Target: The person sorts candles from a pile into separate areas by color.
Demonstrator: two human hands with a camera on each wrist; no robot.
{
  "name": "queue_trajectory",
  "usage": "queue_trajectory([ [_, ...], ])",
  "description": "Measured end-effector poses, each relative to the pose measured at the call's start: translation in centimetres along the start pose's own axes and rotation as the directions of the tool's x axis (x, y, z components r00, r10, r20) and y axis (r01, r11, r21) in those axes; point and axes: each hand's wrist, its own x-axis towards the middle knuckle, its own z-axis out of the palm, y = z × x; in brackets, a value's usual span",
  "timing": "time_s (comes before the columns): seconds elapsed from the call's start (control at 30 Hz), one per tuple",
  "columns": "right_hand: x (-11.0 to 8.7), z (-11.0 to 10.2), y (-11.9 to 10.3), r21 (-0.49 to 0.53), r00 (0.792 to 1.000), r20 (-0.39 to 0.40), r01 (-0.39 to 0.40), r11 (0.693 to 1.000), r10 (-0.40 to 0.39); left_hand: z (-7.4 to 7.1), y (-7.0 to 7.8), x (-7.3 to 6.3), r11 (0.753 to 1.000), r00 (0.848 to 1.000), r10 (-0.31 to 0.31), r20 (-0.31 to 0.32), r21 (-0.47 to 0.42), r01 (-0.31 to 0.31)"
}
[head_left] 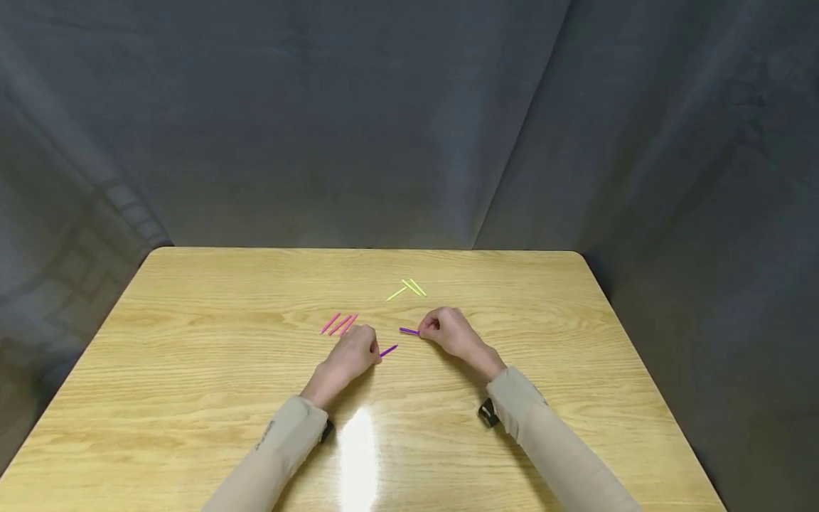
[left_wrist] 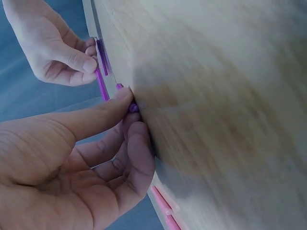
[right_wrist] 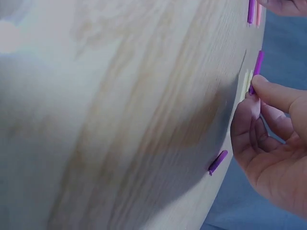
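Note:
My left hand [head_left: 353,350] pinches a short thin purple stick [head_left: 389,350] between thumb and fingertips, close above the tabletop. To its right, my right hand [head_left: 449,331] pinches the end of a second purple stick [head_left: 409,331], which points left toward the first. In the right wrist view, a third purple stick [right_wrist: 218,162] lies on the wood beside the right hand; in the head view that hand seems to hide it. Three pink sticks [head_left: 330,323] lie just beyond the left hand, the nearest ones close to its knuckles.
Three yellow-green sticks [head_left: 397,294] lie farther back on the wooden table [head_left: 192,341], two side by side and one slanting away. Dark grey curtains [head_left: 358,128] hang behind the table and at both sides. Light glares off the tabletop near the front.

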Motion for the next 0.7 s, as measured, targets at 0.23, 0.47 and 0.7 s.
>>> queue_trajectory([
  [0.23,-0.3,-0.7,0.7,-0.014,0.995,-0.067,-0.076,0.997,0.075,0.0,0.0,0.0,1.000,1.000,0.020,-0.020,-0.014,-0.020],
  [0.47,-1.0,-1.7,1.6,0.014,0.968,-0.129,-0.214,0.977,0.214,-0.1,0.0,-0.3,0.999,0.999,0.024,-0.028,-0.043,-0.025],
  [0.7,-1.3,-2.9,2.5,0.012,0.950,-0.196,-0.244,0.970,0.242,0.0,0.1,-0.2,0.999,0.999,0.034,-0.043,-0.033,-0.035],
])
